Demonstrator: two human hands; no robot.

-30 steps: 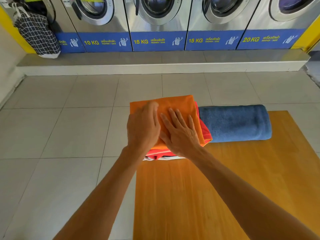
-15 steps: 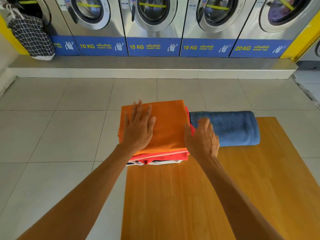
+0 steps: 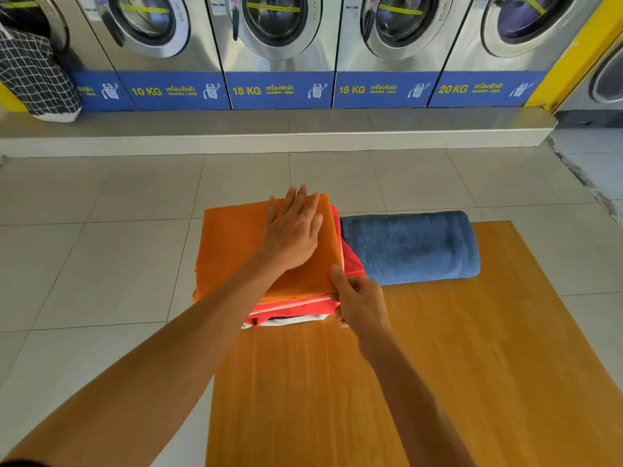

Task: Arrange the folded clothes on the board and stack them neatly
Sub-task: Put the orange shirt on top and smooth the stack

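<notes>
Head view: left hand [image 3: 292, 230] flat, fingers spread, pressing the orange top layer of the stack [image 3: 242, 251]. Right hand [image 3: 360, 303] pinches the stack's near right corner, thumb on top, fingers curled under the edge. Stack sits at the board's [image 3: 438, 365] far left corner, overhanging the left edge. Blue towel [image 3: 409, 247] lies just right of it, touching.

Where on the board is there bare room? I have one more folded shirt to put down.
The wooden board lies bare across its whole near part, from the clothes stack and blue towel down to the near edge, and right of the towel. The far left corner is crowded: left hand flat on the stack, right hand at its near right corner.
</notes>
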